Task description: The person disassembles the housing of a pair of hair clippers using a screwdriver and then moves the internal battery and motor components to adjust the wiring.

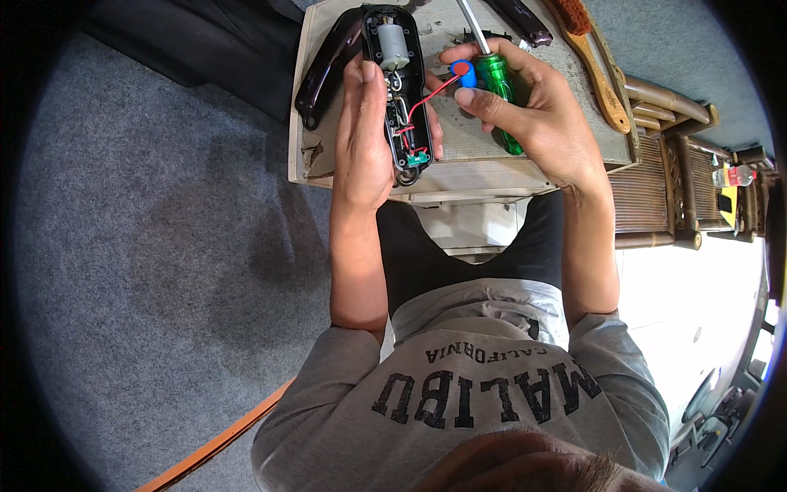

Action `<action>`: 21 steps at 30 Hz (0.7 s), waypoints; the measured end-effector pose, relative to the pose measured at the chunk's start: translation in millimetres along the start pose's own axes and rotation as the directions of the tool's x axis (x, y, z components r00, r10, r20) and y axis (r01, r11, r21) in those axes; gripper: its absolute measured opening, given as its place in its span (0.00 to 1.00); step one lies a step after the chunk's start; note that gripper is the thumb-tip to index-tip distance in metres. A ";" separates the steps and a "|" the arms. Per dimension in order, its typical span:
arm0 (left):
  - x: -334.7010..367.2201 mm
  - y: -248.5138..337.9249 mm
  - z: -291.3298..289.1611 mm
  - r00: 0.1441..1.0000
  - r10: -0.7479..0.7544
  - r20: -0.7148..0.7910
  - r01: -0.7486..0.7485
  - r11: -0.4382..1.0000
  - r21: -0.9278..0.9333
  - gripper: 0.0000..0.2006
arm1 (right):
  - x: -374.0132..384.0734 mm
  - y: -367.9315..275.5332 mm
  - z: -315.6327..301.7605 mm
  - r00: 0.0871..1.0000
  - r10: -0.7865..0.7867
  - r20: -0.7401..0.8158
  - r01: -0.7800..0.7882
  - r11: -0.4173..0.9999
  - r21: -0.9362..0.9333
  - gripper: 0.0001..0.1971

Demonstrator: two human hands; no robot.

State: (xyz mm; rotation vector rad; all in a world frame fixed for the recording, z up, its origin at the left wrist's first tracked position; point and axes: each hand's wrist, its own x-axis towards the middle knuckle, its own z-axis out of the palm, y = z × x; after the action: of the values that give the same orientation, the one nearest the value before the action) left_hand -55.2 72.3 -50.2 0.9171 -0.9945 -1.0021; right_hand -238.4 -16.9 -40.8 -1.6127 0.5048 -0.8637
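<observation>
My left hand (363, 139) is wrapped round an opened hair clipper housing (398, 107), held upright above the table's near part. Inside the black shell I see a silver motor (394, 47), loose wires and a small green circuit board (418, 158) at the lower end. A red wire runs from the housing to a blue cylindrical battery (465, 75) with a red end, at the fingertips of my right hand (551, 115). The same hand is closed round a screwdriver (502, 90) with a clear green handle, its metal shaft pointing away from me.
Under my hands is a wooden table (500, 172). A dark purple curved cover (328, 70) lies on its left, another dark purple part (523, 20) at the far side. A wooden-handled brush (598, 74) lies along the right edge. Beyond stands a bamboo bench (643, 184).
</observation>
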 end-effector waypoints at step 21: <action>-0.2 -1.4 -1.3 1.000 0.005 0.008 -0.005 1.000 -0.008 0.20 | -0.2 0.1 1.1 1.000 -0.020 -0.014 0.019 1.000 -0.011 0.17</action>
State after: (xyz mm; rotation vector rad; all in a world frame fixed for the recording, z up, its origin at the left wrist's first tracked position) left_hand -54.3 72.4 -51.9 0.9041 -0.9981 -1.0054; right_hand -237.7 -16.1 -41.0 -1.6251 0.5052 -0.8888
